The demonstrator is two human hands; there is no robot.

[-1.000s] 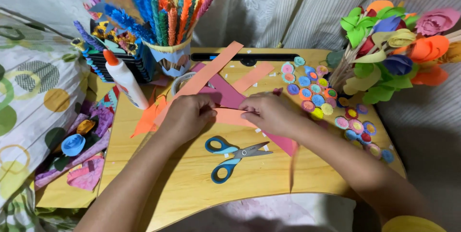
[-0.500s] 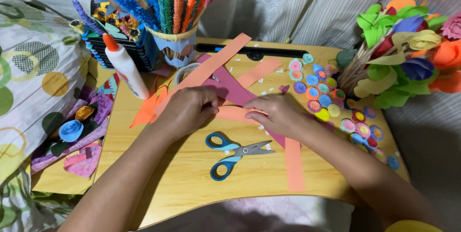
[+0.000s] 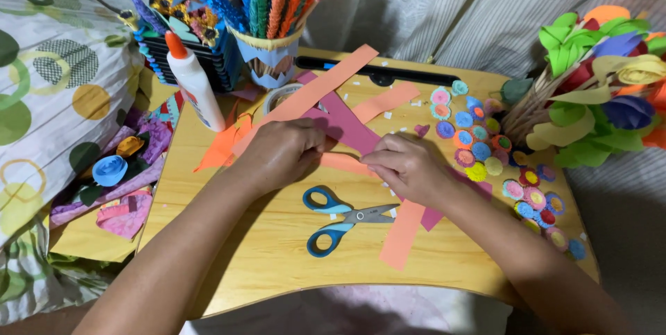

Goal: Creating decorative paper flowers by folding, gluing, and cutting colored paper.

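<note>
Scissors: blue-handled metal scissors [image 3: 340,218] lie closed at 6 o'clock on the table, untouched, just beside both wrists.
Loose strip: a salmon paper strip [image 3: 404,232] lies at 5 o'clock, partly under the right forearm.
Left hand: the left hand [image 3: 277,155] is curled, fingertips pressed on the short salmon paper strip [image 3: 342,163] at centre.
Right hand: the right hand [image 3: 409,167] pinches the same strip's other end; whether it lifts or only presses is hard to tell.
Progress: judged midway; many small rolled paper discs [image 3: 485,148] sit finished from 2 to 4 o'clock, while long purple and salmon strips [image 3: 340,123] remain unrolled at 12 o'clock.
Surface: a light wooden lap table [image 3: 263,252], strewn with paper scraps.
Far edge: white glue bottle with orange cap [image 3: 193,85] at 10 o'clock; cup of coloured paper fronds [image 3: 267,50] at 11 o'clock; paper flower bouquet [image 3: 596,92] at 2 o'clock.
Room: patterned bedding [image 3: 48,113] left, pale cloth behind.
</note>
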